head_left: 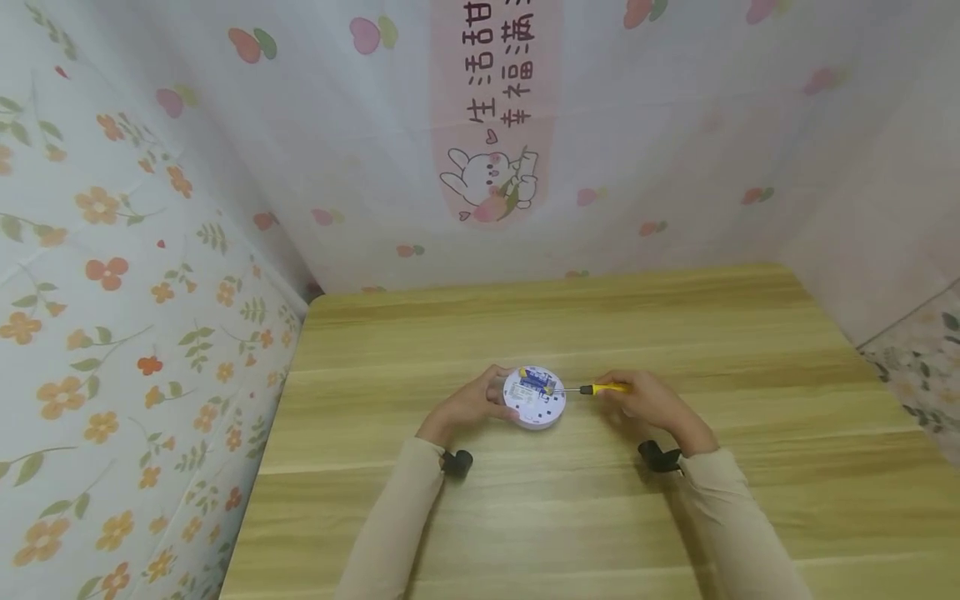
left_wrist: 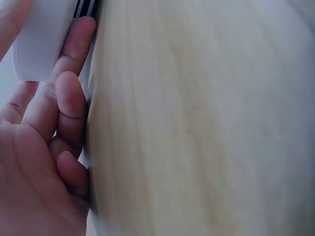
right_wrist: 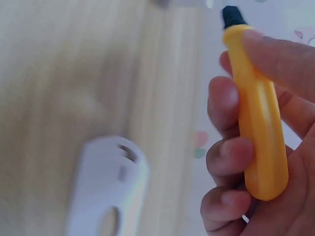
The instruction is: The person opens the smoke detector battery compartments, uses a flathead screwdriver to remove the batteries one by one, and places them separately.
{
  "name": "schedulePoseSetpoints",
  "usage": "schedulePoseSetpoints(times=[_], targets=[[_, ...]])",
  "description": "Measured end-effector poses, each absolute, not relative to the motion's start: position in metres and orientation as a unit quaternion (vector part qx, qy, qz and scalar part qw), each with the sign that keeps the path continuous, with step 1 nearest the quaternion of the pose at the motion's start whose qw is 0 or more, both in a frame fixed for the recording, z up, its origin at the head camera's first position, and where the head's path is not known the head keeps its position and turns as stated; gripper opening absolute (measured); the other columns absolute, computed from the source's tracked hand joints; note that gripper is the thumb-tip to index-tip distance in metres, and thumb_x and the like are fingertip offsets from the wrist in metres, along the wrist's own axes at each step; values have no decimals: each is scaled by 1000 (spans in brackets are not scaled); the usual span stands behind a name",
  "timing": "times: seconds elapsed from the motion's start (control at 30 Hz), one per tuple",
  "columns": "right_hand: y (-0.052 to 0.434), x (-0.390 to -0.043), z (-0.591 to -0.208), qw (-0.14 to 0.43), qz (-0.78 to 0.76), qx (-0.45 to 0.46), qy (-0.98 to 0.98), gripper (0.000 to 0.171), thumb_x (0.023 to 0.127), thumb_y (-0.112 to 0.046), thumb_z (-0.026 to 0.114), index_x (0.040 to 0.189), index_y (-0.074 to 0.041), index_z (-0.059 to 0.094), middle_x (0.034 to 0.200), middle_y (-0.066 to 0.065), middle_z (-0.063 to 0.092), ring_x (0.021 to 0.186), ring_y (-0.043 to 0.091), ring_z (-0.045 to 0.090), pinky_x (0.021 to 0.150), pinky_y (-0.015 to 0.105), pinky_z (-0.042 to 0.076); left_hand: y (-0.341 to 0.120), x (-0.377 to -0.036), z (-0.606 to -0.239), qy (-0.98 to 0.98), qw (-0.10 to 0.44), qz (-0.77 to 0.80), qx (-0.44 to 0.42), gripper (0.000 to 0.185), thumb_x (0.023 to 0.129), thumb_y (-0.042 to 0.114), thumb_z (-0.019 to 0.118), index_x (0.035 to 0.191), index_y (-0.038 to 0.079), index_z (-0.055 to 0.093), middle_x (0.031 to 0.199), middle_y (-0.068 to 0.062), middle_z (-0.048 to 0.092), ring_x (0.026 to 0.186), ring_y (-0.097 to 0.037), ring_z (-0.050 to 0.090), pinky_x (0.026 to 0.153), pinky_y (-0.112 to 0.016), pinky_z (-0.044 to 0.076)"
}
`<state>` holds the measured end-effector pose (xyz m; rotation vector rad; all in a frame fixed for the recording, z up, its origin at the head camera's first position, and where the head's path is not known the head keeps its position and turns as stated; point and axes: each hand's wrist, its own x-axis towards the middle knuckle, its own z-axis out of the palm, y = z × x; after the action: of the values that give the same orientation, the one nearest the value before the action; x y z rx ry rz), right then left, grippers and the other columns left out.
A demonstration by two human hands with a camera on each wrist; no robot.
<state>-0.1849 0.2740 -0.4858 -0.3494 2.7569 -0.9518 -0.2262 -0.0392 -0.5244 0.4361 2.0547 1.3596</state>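
Observation:
A round white smoke alarm (head_left: 534,414) is tilted with its back up, showing blue batteries (head_left: 537,380) in a bay and a printed label. My left hand (head_left: 471,400) grips its left edge between thumb and fingers. In the left wrist view, the alarm's smooth white side (left_wrist: 42,39) lies between them, with dark slots near a fingertip. A screwdriver (head_left: 587,389) with a yellow and black handle is gripped in my right hand (head_left: 651,398). Its metal shaft points left, the tip at the battery bay. The right wrist view shows fingers curled round the yellow handle (right_wrist: 261,128).
Below the right hand, a white plastic piece (right_wrist: 108,167) with cut-outs lies on the wood-grain table (head_left: 540,517). A printed curtain (head_left: 360,167) hangs along the table's back edge, and a flowered one (head_left: 150,333) on the left. Both wrists wear black cameras (head_left: 457,463).

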Motion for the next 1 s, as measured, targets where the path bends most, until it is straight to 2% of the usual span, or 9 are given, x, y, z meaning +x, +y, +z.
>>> schedulePoseSetpoints(times=[0.07,0.17,0.27,0.37,0.53,0.8,0.9,1.0], targets=[[274,-186,-478,101,-311,-125,937,22,92,-24,65,108,-9,71,98,13,70,73,17,59,66,35,49,-40,-227,-523,781,313,515,162,71,81,20,78,139,17,38,87,-6,71,84,-15,61,91,-32,38],[273,-188,-471,77,-272,-148,948,20,91,-22,66,104,-9,72,102,12,72,83,17,62,75,40,50,-41,-228,-524,781,314,515,164,71,81,20,78,139,17,38,85,-7,70,83,-15,61,89,-31,38],[271,-189,-465,73,-253,-161,951,19,91,-23,66,102,-10,73,98,10,73,83,19,64,76,43,51,-41,-229,-526,777,315,517,170,71,81,19,78,139,16,38,85,-7,71,81,-15,61,87,-29,38],[267,-190,-457,78,-227,-165,957,17,91,-24,65,100,-12,73,94,6,73,81,18,64,73,42,51,-40,-228,-527,776,316,518,171,70,81,18,78,139,17,38,86,-7,71,82,-15,63,89,-30,39],[254,-190,-437,86,-164,-166,969,16,89,-26,66,97,-14,74,96,6,73,82,21,65,70,42,52,-39,-226,-526,774,319,522,162,68,81,18,77,138,19,39,89,-8,72,86,-16,64,96,-36,37],[233,-190,-413,100,-89,-165,977,17,87,-25,66,99,-14,73,94,4,72,69,15,58,55,32,44,-39,-226,-525,779,316,516,168,66,82,17,76,137,17,39,83,-7,71,80,-14,62,91,-31,37],[234,-191,-417,92,-93,-165,978,17,87,-24,66,99,-14,73,94,5,73,73,17,62,58,34,47,-39,-226,-524,783,311,512,169,66,82,17,76,136,16,39,84,-9,71,80,-15,62,92,-33,38],[241,-192,-428,85,-123,-163,975,19,88,-25,66,99,-12,73,97,7,73,81,23,66,65,40,52,-38,-225,-524,787,311,508,158,65,82,20,77,136,17,40,88,-8,72,85,-15,62,98,-38,37]])
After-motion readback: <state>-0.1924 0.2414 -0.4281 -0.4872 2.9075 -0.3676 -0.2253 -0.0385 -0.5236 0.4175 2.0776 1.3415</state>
